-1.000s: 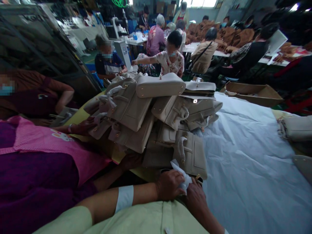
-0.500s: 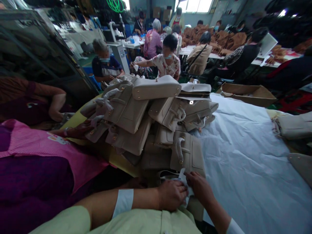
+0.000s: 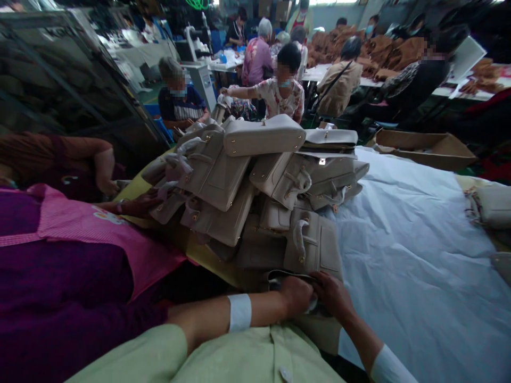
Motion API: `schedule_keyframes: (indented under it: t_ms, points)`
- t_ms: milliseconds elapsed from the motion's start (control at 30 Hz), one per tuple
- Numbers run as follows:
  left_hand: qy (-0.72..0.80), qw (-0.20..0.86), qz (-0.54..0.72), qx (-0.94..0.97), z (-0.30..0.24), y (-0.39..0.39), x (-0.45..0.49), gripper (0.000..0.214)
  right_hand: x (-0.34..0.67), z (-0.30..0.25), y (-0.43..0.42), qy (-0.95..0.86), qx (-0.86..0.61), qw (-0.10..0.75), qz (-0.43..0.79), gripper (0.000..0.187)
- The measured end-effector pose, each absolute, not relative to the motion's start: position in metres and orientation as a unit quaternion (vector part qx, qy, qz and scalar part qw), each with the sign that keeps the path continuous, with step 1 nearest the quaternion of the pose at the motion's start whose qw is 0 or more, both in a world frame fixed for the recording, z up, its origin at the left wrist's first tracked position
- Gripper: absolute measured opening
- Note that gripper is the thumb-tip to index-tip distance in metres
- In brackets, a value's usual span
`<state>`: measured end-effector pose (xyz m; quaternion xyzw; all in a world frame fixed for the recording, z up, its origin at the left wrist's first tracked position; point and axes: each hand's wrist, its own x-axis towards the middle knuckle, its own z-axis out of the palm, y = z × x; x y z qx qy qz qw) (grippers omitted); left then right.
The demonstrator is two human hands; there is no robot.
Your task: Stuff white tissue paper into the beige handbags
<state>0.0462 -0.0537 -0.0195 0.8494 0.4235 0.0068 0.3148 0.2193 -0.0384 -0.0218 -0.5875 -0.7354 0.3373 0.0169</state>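
Note:
My left hand (image 3: pixel 296 294) and my right hand (image 3: pixel 334 294) meet at the near edge of a beige handbag (image 3: pixel 319 332) that lies against my body. Both hands have curled fingers closed around a small white wad of paper (image 3: pixel 312 304), of which only a sliver shows between them. The bag's open top edge (image 3: pixel 289 275) runs just above my knuckles. A white band (image 3: pixel 240 313) wraps my left wrist. Beyond my hands rises a pile of beige handbags (image 3: pixel 255 181).
A white sheet (image 3: pixel 415 255) covers the table to the right. A person in pink and purple (image 3: pixel 80 266) sits close at my left, one hand (image 3: pixel 133 205) at the pile. More beige bags (image 3: pixel 493 205) lie at the right edge. A cardboard box (image 3: pixel 427 149) and several seated workers are behind.
The white paper stood up between my hands a second ago; now it is almost hidden inside them. Both hands have moved forward to the bag's open edge.

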Motion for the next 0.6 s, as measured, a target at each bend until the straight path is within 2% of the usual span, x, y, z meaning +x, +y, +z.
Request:
schedule_keyframes:
  t_ms: [133,267,433,500,600]
  points:
    - [0.476,0.305,0.16,0.809,0.018,-0.064,-0.012,0.028,0.221,-0.025,-0.037,-0.728,-0.581,0.037,0.363,0.034]
    - [0.43,0.296,0.043,0.852,0.024,-0.077,-0.03,0.043,0.221,-0.029,-0.038,-0.723,-0.591,0.039,0.356,0.032]
    - [0.451,0.273,-0.069,0.847,0.007,-0.068,0.009,0.03,0.22,-0.02,-0.056,-0.784,-0.527,0.166,0.285,0.032]
    - [0.453,0.282,-0.094,0.841,0.006,-0.064,0.017,0.027,0.217,-0.016,-0.069,-0.838,-0.474,0.142,0.231,0.036]
    - [0.451,0.299,-0.073,0.838,0.007,-0.068,0.008,0.023,0.209,-0.018,-0.085,-0.865,-0.468,0.064,0.169,0.031]
